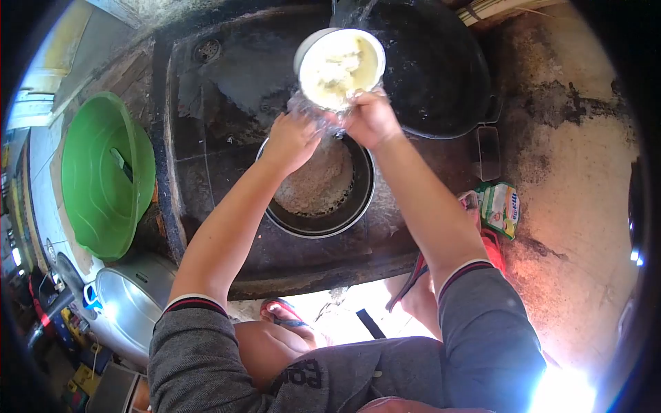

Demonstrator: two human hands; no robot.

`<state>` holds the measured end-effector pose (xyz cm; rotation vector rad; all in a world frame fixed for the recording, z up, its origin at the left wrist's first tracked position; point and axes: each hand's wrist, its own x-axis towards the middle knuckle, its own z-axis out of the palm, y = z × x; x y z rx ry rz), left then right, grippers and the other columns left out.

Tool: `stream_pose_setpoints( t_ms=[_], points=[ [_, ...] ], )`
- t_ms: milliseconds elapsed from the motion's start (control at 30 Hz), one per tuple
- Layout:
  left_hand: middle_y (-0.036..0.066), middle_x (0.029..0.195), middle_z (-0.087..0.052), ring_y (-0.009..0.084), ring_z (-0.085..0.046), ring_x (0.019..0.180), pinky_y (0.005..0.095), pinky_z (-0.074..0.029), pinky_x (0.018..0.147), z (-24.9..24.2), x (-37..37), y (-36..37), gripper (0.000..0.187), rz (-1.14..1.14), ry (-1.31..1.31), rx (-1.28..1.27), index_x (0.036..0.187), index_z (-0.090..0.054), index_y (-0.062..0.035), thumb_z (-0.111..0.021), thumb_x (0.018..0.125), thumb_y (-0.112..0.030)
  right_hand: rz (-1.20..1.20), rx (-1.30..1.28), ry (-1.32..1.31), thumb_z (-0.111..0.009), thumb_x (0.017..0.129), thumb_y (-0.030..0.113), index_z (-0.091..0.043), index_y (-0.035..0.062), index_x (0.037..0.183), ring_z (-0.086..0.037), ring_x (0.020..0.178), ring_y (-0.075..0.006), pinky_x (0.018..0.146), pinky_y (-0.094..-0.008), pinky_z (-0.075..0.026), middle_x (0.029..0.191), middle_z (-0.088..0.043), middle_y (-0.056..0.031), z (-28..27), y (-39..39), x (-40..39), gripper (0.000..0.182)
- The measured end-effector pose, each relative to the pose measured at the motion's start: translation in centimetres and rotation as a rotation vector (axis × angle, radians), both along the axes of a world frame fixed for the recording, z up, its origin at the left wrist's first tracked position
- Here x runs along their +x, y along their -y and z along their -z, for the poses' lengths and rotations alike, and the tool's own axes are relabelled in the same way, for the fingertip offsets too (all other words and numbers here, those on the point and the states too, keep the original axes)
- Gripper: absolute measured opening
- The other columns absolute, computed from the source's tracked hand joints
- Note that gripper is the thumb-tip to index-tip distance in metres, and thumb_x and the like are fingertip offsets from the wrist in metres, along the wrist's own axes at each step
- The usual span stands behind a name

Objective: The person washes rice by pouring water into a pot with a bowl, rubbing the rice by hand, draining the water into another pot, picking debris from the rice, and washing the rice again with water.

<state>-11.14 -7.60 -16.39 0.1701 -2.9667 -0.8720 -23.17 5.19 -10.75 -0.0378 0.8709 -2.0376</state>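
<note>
My right hand is closed on the near rim of a white tub, which is tipped so its inside faces me. Pale yellow, creamy-looking contents with whitish lumps lie in it. Crumpled clear plastic hangs at the tub's near side. My left hand is closed on this plastic, its fingertips partly hidden. Directly under both hands stands a round dark pot with a light rim. It holds a pinkish-brown, crumbly mass; my hands and forearms cover part of the pot.
A large black basin stands at the back right, with a small dark rectangular container beside it. Green-and-white packaging lies right of my right forearm. At left are a green basin and a big metal pot. A drain is in the dark sink counter.
</note>
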Motion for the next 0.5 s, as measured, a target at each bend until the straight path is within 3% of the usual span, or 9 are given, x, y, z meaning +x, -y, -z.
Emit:
stream_pose_setpoints(
  t_ms=[67, 133, 200, 233, 333, 400, 433, 467, 500],
  points=[
    [0.014, 0.1, -0.059, 0.0306, -0.056, 0.093, 0.0395, -0.045, 0.082, 1.0, 0.3, 0.3, 0.027, -0.018, -0.142, -0.011, 0.1, -0.06, -0.0078, -0.059, 0.077, -0.021, 0.037, 0.101, 0.03, -0.049, 0.08, 0.002, -0.044, -0.0007, 0.119, -0.058, 0.097, -0.032, 0.066, -0.0477, -0.055, 0.113, -0.054, -0.0188, 0.8, 1.9, 1.7, 0.039],
    [0.013, 0.09, -0.06, 0.0308, -0.056, 0.088, 0.039, -0.045, 0.077, -0.3, 1.6, -0.6, 0.01, -0.427, -0.083, 1.238, 0.088, -0.062, -0.0061, -0.058, 0.079, -0.01, 0.06, 0.115, 0.089, -0.05, 0.081, 0.003, -0.045, -0.0006, 0.117, -0.058, 0.096, -0.0319, 0.066, -0.0461, -0.055, 0.11, -0.055, -0.0179, 0.5, 3.4, 3.2, 0.037],
    [0.012, 0.084, -0.06, 0.0295, -0.056, 0.086, 0.0374, -0.046, 0.076, -1.9, 2.6, 0.4, 0.007, 0.044, 0.054, -0.02, 0.084, -0.063, -0.0053, -0.059, 0.078, -0.007, 0.081, 0.128, 0.149, -0.052, 0.081, 0.004, -0.046, -0.0004, 0.116, -0.058, 0.095, -0.0318, 0.067, -0.0444, -0.055, 0.107, -0.056, -0.0171, 0.5, 3.9, 4.1, 0.036],
    [0.012, 0.084, -0.06, 0.0295, -0.056, 0.086, 0.0374, -0.046, 0.076, -1.2, 2.9, 0.7, 0.007, 0.044, 0.056, -0.022, 0.084, -0.063, -0.0053, -0.059, 0.078, -0.007, 0.057, 0.115, 0.169, -0.052, 0.082, 0.004, -0.046, 0.0002, 0.116, -0.058, 0.094, -0.0314, 0.067, -0.0432, -0.054, 0.106, -0.057, -0.0166, 0.4, 4.1, 4.4, 0.035],
    [0.007, 0.095, -0.059, 0.0158, -0.056, 0.083, 0.0273, -0.046, 0.076, 0.4, 3.4, 1.1, 0.028, -0.09, 0.034, 0.71, 0.106, -0.055, -0.0012, -0.055, 0.078, -0.004, 0.002, 0.132, 0.128, -0.053, 0.083, 0.006, -0.048, 0.0033, 0.117, -0.059, 0.093, -0.0276, 0.07, -0.0412, -0.053, 0.106, -0.058, -0.014, 0.3, 4.1, 4.7, 0.034],
    [0.011, 0.105, -0.058, 0.0191, -0.056, 0.093, 0.0296, -0.045, 0.082, -0.2, 3.7, 0.9, 0.033, -0.089, -0.078, 0.608, 0.111, -0.054, -0.003, -0.052, 0.078, 0.0, 0.102, 0.225, -0.3, -0.045, 0.089, 0.012, -0.051, 0.0027, 0.114, -0.057, 0.098, -0.023, 0.082, -0.0365, -0.049, 0.109, -0.058, -0.0127, -1.0, 3.8, 4.6, 0.027],
    [0.014, 0.112, -0.057, 0.0217, -0.055, 0.1, 0.0312, -0.044, 0.086, -0.4, 3.9, 0.9, 0.038, -0.087, -0.083, 0.551, 0.115, -0.053, -0.0051, -0.05, 0.078, 0.002, 0.09, 0.089, -0.777, -0.043, 0.09, 0.014, -0.052, 0.0027, 0.115, -0.055, 0.102, -0.0195, 0.089, -0.033, -0.044, 0.111, -0.058, -0.0109, -0.6, 2.9, 3.1, 0.029],
    [0.014, 0.112, -0.057, 0.0217, -0.055, 0.1, 0.0312, -0.044, 0.086, -0.5, 4.3, 1.5, 0.038, -0.09, -0.084, 0.552, 0.115, -0.053, -0.0051, -0.05, 0.078, 0.002, 0.057, -0.031, -0.617, -0.047, 0.087, 0.01, -0.051, 0.0032, 0.118, -0.054, 0.104, -0.0203, 0.092, -0.0324, -0.042, 0.112, -0.058, -0.0117, -1.9, 1.7, 1.2, 0.032],
    [0.015, 0.115, -0.055, 0.0246, -0.054, 0.103, 0.0327, -0.044, 0.088, -0.7, 4.8, 2.2, 0.044, -0.112, -0.096, 0.34, 0.118, -0.052, -0.0095, -0.05, 0.076, 0.004, 0.165, 0.178, -1.024, -0.048, 0.085, 0.006, -0.049, 0.0027, 0.121, -0.054, 0.105, -0.0204, 0.092, -0.0324, -0.042, 0.113, -0.057, -0.0118, -2.9, 0.5, -0.2, 0.036]
  ],
)
